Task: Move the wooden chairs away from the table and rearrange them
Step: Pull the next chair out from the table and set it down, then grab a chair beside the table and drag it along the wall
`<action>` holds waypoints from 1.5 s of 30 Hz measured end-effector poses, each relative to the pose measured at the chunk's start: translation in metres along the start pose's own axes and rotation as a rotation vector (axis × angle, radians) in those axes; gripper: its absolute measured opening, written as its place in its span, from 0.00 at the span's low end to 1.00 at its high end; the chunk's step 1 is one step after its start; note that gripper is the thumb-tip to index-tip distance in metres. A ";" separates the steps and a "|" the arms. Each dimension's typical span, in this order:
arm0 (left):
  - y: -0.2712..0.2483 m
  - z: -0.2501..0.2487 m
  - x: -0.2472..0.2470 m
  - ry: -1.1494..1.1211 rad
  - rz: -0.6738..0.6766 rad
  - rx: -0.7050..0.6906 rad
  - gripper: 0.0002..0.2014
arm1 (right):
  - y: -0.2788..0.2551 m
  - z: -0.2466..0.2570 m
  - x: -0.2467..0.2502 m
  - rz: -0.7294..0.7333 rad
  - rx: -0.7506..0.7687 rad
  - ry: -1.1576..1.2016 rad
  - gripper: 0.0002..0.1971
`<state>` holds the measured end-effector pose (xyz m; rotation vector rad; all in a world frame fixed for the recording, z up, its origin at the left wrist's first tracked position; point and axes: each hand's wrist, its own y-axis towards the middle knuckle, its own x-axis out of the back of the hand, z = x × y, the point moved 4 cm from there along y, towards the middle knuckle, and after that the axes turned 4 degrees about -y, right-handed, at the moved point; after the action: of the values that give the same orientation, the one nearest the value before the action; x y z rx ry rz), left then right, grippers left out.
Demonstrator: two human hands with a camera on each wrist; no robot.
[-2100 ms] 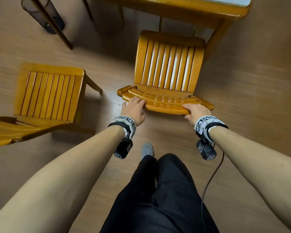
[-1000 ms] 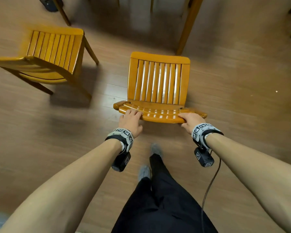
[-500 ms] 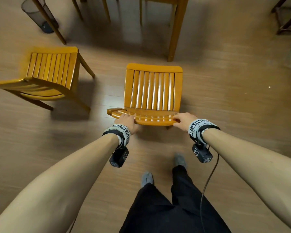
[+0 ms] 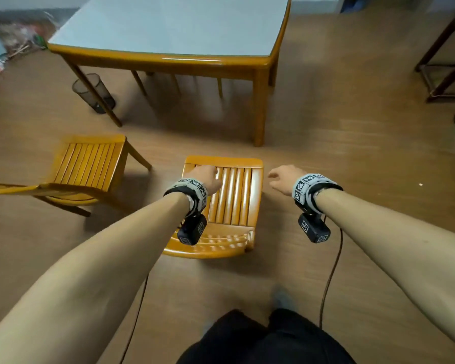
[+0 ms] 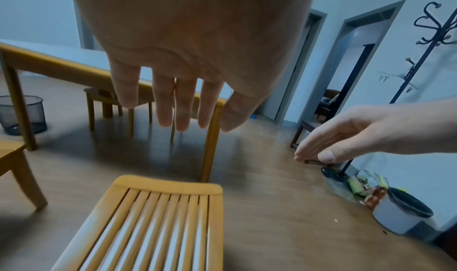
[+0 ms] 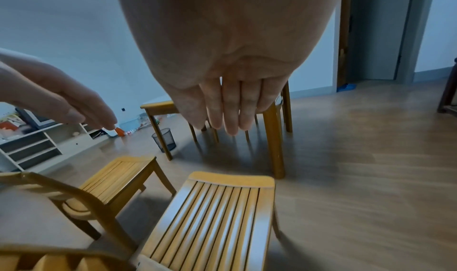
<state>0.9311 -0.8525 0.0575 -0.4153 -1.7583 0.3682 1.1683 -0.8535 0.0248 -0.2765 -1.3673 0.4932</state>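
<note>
A slatted wooden chair (image 4: pixel 234 203) stands on the floor just in front of me, its backrest (image 4: pixel 210 245) nearest me, its seat (image 5: pixel 158 226) (image 6: pixel 215 216) facing the table (image 4: pixel 168 30). My left hand (image 4: pixel 208 177) hovers above the seat with straight fingers (image 5: pixel 170 107), touching nothing. To the right of the chair my right hand (image 4: pixel 281 177) floats in the air, fingers (image 6: pixel 230 107) straight and holding nothing. A second slatted chair (image 4: pixel 87 164) (image 6: pixel 116 177) stands to the left, apart from the table.
A dark mesh bin (image 4: pixel 93 91) sits by the table's front left leg. More chair legs (image 4: pixel 139 82) show under the table. Dark furniture (image 4: pixel 441 64) stands at the right edge; a coat stand (image 5: pixel 425 40) and pots (image 5: pixel 400 210) are along the right wall.
Both hands have let go of the near chair's backrest and lifted forward over and beside the seat. My view has tilted up and the tabletop has come into sight.
</note>
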 end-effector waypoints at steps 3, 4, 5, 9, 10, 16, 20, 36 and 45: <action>0.026 -0.053 0.037 -0.015 -0.070 -0.035 0.25 | 0.015 -0.047 0.048 -0.028 -0.010 -0.002 0.23; 0.034 -0.069 0.049 -0.016 -0.089 -0.049 0.25 | 0.021 -0.061 0.062 -0.039 -0.019 0.001 0.23; 0.043 -0.083 0.061 -0.014 -0.102 -0.058 0.25 | 0.027 -0.073 0.077 -0.048 -0.026 0.001 0.23; 0.094 -0.127 0.107 -0.020 -0.149 -0.066 0.25 | 0.068 -0.115 0.132 -0.075 -0.032 0.000 0.23; 0.111 -0.135 0.117 -0.027 -0.155 -0.062 0.26 | 0.081 -0.125 0.144 -0.086 -0.027 -0.005 0.24; 0.235 -0.184 0.163 -0.032 -0.157 -0.051 0.26 | 0.188 -0.179 0.228 -0.121 -0.038 -0.040 0.24; 0.337 -0.215 0.214 -0.049 -0.148 -0.054 0.27 | 0.273 -0.214 0.295 -0.126 -0.060 -0.043 0.25; 0.702 -0.388 0.385 -0.013 -0.161 -0.056 0.26 | 0.583 -0.423 0.526 -0.168 -0.091 -0.036 0.25; 0.878 -0.469 0.469 -0.091 -0.199 0.109 0.25 | 0.785 -0.516 0.665 -0.138 0.044 -0.118 0.23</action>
<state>1.3625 0.1545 0.1613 -0.1464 -1.8397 0.3427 1.6169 0.2012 0.1342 -0.1168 -1.4768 0.4290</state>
